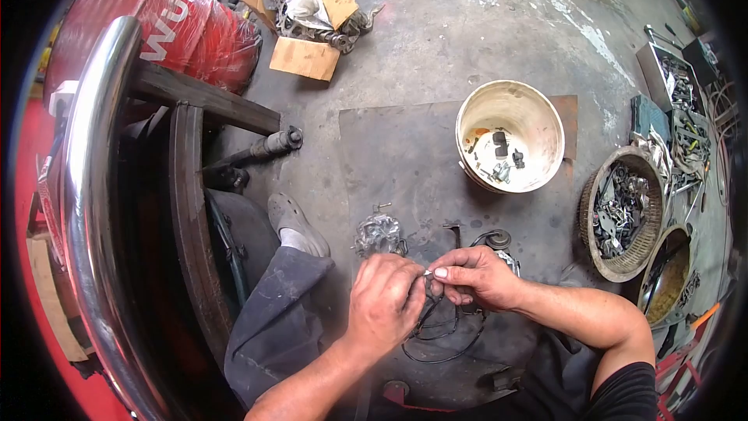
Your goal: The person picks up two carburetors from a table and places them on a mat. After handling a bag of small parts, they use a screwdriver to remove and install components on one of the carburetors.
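My left hand (386,296) and my right hand (471,277) meet at the lower middle of the view. Fingers of both pinch a small, light-coloured part (428,273), too small to identify. Just beyond my left hand lies a silvery metal component (379,234) on a dark sheet (405,148). Below my hands, thin black cables (444,357) loop over the sheet. A round dark part (498,239) shows behind my right hand, which partly hides the metal piece next to it.
A white bucket (549,144) with small parts stands beyond my right hand. At right are a basket (588,214) of metal parts and toolboxes (658,82). A cardboard box (304,58), a red wrapped drum (210,43) and a chrome bar (82,179) are at left.
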A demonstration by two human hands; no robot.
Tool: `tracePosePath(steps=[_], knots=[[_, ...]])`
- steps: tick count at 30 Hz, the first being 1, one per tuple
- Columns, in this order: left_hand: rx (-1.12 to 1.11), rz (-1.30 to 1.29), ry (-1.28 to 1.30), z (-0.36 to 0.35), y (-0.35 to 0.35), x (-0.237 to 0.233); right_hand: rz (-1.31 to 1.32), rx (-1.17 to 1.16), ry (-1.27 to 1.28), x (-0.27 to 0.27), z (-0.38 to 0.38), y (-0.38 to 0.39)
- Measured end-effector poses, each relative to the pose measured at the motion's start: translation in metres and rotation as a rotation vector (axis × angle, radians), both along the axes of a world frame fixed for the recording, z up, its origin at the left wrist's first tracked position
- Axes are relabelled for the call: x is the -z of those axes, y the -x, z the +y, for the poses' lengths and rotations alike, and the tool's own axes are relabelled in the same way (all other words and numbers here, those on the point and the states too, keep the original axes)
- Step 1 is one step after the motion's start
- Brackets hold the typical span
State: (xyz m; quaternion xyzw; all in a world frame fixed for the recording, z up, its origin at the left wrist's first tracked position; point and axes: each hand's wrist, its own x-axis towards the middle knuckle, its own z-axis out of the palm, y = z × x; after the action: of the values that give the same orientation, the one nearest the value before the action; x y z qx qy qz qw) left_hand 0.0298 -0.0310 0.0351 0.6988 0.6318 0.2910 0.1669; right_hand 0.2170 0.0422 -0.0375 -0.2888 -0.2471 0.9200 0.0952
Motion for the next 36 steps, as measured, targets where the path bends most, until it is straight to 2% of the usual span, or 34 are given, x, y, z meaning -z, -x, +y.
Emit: tracePosePath(steps=[16,25,31,36], knots=[[0.039,0.026,-0.037,0.0,0.002,0.004,0.019,0.006,-0.02,0.004,-0.001,0.001],[0.078,0.089,-0.02,-0.001,0.002,0.003,-0.131,-0.037,-0.154,-0.004,-0.002,0.004],[-0.091,-0.093,0.11,-0.002,-0.002,-0.002,-0.112,-0.019,-0.124,-0.003,0.0,0.003],[-0.142,-0.193,0.218,-0.004,0.001,-0.004,-0.109,-0.019,-0.149,-0.006,0.0,0.003]])
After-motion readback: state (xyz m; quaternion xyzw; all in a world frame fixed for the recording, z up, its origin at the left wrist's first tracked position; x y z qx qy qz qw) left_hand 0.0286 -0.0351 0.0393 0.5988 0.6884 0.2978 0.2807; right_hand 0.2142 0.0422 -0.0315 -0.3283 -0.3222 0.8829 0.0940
